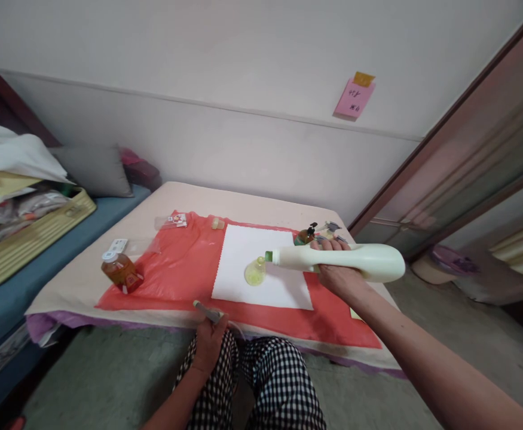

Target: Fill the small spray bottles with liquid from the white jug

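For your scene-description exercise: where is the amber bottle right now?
In the head view, the amber bottle lies at the left, by the red sheet's left edge, far from both hands.

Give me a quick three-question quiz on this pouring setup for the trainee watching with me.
1. True or false: the right hand holds the white bottle tipped on its side, spout toward the small yellow-green cup.
2. What does that cup stand on?
A. the bare floor
B. the white sheet on the red plastic
C. the yellow basket
3. Fill in: the left hand, near the table's front edge, holds a slim ____ object.

Key:
1. True.
2. B.
3. Grey; what it is cannot be told. The amber bottle lies at the far left of the red plastic, untouched.
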### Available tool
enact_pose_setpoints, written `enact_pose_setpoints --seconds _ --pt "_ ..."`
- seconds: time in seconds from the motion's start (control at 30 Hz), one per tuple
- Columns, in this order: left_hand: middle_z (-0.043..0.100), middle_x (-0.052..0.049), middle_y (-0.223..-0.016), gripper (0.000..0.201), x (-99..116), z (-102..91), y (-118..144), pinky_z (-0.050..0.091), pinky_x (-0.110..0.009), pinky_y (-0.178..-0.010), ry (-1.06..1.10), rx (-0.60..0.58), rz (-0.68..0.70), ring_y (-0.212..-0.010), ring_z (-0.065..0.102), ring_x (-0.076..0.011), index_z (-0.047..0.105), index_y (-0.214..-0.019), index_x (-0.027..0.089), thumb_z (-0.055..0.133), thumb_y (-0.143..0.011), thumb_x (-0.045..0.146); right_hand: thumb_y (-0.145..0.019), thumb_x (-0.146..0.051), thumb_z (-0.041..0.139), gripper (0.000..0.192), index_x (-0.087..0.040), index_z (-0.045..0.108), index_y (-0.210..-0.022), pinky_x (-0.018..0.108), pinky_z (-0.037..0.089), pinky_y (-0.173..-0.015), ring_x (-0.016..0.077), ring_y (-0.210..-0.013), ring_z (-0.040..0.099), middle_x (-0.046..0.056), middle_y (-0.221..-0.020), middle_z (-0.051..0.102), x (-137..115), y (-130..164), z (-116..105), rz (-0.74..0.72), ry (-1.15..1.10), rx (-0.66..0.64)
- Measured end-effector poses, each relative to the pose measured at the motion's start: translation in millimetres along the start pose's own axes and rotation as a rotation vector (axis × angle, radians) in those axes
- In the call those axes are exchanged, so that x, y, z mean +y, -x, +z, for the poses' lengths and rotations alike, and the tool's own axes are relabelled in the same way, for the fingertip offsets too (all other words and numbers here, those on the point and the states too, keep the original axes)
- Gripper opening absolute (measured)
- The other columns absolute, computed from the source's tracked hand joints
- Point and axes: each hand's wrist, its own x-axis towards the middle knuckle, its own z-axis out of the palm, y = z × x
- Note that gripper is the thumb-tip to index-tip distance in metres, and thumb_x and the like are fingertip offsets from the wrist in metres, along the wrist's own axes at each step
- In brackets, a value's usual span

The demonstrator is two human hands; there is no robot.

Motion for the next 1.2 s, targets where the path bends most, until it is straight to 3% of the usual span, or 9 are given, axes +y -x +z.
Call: enact_pose_setpoints --seconds 0.57,1.2 --pt "0.065 -0.003 -0.059 0.040 1 0.7 -1 0.049 -0.034 -0.064 0.024 0.006 0.017 -0.061 0.063 -0.0232 0.057 -0.063 0.021 0.055 -0.081 0.057 -0.093 -0.017 0.045 0.037 -0.007 0.053 -0.129 0.044 0.033 -0.095 0.0316 -0.105 0.046 0.019 -0.115 0.056 3 -1 -10 -0.012 0.001 0.009" --pt "0.069 -0.006 -0.061 0.038 -6 2.3 -1 0.049 -0.035 -0.066 0.049 -0.007 -0.023 -0.063 0.066 -0.0247 0.061 -0.066 0.020 0.057 -0.083 0.053 -0.093 -0.016 0.044 0.041 -0.007 0.046 -0.133 0.050 0.028 -0.104 0.0329 -0.110 0.047 0.021 -0.125 0.055 4 -3 -8 -0.017 0.037 -0.062"
